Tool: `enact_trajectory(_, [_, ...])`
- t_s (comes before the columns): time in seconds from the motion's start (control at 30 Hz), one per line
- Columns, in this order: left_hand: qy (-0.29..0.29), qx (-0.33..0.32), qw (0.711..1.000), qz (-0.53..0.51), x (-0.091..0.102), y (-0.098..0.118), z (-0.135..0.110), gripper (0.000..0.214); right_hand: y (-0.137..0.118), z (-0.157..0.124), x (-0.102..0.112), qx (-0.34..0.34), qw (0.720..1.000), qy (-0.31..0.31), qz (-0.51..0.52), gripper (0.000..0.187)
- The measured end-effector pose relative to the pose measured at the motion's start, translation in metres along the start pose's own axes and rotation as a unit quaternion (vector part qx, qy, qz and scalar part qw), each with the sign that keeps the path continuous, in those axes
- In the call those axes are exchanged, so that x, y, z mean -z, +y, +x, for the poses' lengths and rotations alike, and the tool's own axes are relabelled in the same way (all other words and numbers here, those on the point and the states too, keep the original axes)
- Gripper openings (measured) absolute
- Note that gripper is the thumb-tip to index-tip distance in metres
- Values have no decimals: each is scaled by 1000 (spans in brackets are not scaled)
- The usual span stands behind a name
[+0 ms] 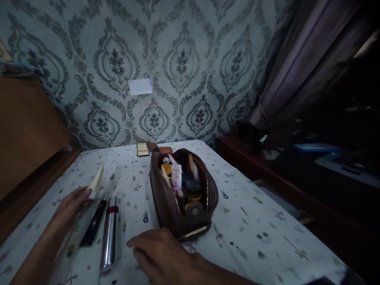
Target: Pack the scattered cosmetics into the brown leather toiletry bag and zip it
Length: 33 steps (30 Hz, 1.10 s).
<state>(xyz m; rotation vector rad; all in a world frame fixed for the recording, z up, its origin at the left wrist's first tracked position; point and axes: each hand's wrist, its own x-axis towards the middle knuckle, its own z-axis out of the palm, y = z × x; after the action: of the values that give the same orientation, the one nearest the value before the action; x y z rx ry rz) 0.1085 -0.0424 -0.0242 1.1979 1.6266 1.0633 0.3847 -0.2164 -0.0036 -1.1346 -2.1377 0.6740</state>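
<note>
On the left side of the sheet, my left hand (73,202) pinches the capped end of a pale cream squeeze tube (97,180), which points up and away. Right beside it lie a slim black tube (94,222) and a silver cylinder with a dark red band (110,233). My right hand (162,251) is low in front of the bag, holding nothing, its fingers loosely extended to the left. An unzipped brown toiletry bag (162,202) stands upright, packed with a white-and-pink tube (176,177), a dark-lidded jar (193,188) and several other items partly hidden inside.
A small square box (143,149) sits behind the bag on the patterned white sheet (246,221). Patterned wallpaper (184,79) rises at the back. A brown wooden panel (29,130) bounds the left; a dark reddish ledge (246,158) and purple curtain (299,55) are at right.
</note>
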Motion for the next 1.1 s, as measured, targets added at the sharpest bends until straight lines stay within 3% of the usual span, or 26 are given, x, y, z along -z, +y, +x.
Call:
enact_trajectory(0.13, [-50, 1, 994, -93, -9, 17, -47, 71, -9, -2, 9, -68, 992, 63, 91, 35])
enact_trajectory(0.27, [-196, -52, 978, -45, -22, 18, -88, 62, -12, -5, 12, -80, 982, 91, 143, 50])
enact_trajectory(0.37, [-241, -86, 967, -9, -31, 13, -110, 55, -15, -8, 14, -109, 976, 78, 174, 67])
enact_trajectory(0.47, [-242, -112, 964, 15, -39, 10, -124, 56, -17, -11, 15, -149, 967, 63, 196, 77])
enact_trajectory(0.57, [-220, -142, 964, 49, -42, 6, -133, 53, -16, -13, 13, -158, 965, 76, 197, 60])
enact_trajectory(0.67, [-189, -183, 959, 107, -40, -1, -136, 48, -15, -16, 8, -131, 966, 127, 184, 39])
enact_trajectory(0.8, [-174, -238, 946, 135, -39, -10, -136, 45, -13, -19, 3, -78, 963, 195, 168, 26])
enact_trajectory(0.97, [-195, -283, 929, 135, -48, -11, -142, 39, -9, -27, 3, -33, 956, 256, 142, 26])
enact_trajectory(1.1, [-213, -314, 916, 128, -55, 5, -149, 45, -7, -39, 14, -4, 953, 267, 142, 29])
